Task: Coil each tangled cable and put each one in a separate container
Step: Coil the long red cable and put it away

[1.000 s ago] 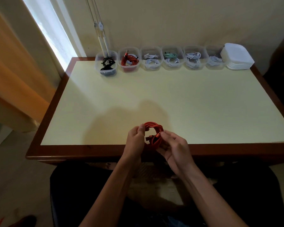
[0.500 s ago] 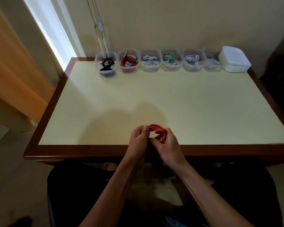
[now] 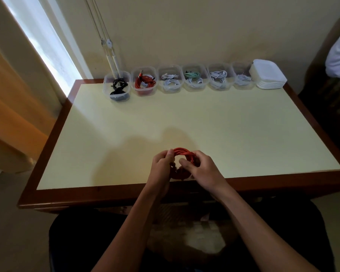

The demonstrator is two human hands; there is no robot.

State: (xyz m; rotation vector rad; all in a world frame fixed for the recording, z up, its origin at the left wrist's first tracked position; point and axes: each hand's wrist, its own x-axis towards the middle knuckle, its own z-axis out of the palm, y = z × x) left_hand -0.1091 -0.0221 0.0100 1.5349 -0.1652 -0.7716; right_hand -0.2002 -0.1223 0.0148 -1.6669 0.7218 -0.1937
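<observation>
I hold the red cable as a coil between both hands, just above the near edge of the table. My left hand grips the coil's left side with fingers curled round the strands, and my right hand grips its right side, thumb hooked toward the middle of the loop. Along the table's far edge stands a row of six clear containers: the leftmost container holds a black cable, the next container another red one, and the four to the right of these hold pale cables, one with a green cable on top. At the far right of the row sits a stack of white lids
</observation>
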